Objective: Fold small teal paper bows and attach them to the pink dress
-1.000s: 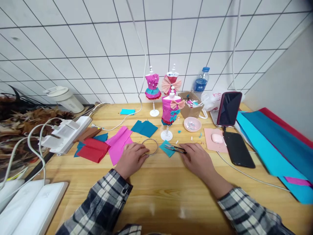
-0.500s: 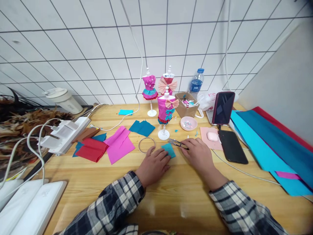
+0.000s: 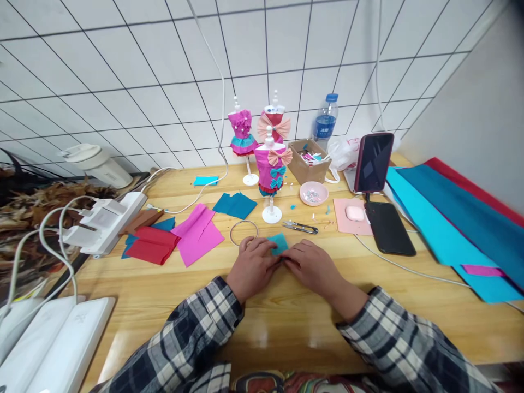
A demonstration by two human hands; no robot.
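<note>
In the head view, the only one I have, I find the small teal square of thin cloth [image 3: 279,243] just ahead of the fingertips, between the left hand [image 3: 254,268] and the right hand [image 3: 313,266]. Neither of the hands is clearly nearer: both reach its near edge, and as far as I can judge both grasp it there between the fingertips, though the exact hold of the thumbs is hidden from me. The left fingers cover also a part of its left side. I cannot see one long axis — the visible part looks almost square, its far edge set a little aslant to me.

Under it is the pale, glossy wooden bench [image 3: 286,327], bare on the side toward the person. The room is narrower on the far side: the thin silver metal ring [image 3: 231,233] lies just beyond the left fingers — whether they touch, I cannot tell — and the small thread snips with dark handles [image 3: 301,226] lie just beyond the right hand. Behind the cloth stands upright the white mini mannequin in magenta dress [image 3: 269,169].
</note>
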